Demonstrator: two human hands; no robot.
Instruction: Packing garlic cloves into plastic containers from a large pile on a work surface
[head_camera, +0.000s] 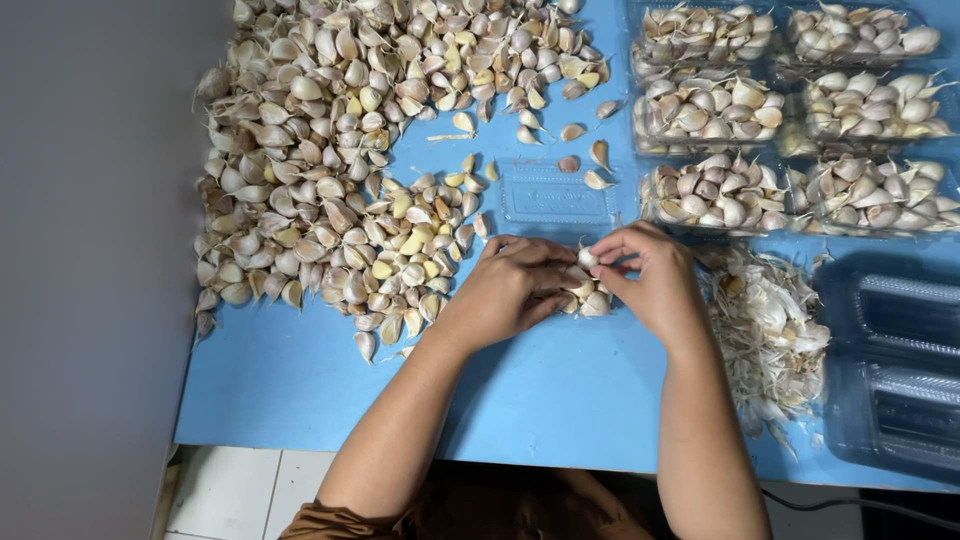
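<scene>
My left hand (508, 290) and my right hand (650, 280) meet over the blue table (300, 380). Both pinch a single garlic clove (587, 259) between their fingertips. Right under them lies a small cluster of garlic cloves (590, 298), partly hidden by my fingers. A large heap of loose garlic cloves (340, 150) spreads across the table to the left and behind. An open clear plastic tray (555, 195) with nothing in it sits just beyond my hands.
Several clear trays filled with garlic cloves (790, 120) stand at the back right. A pile of papery garlic skins (765, 335) lies right of my right hand. Stacked clear trays (890, 370) sit at the right edge. Grey floor (90, 300) runs along the left.
</scene>
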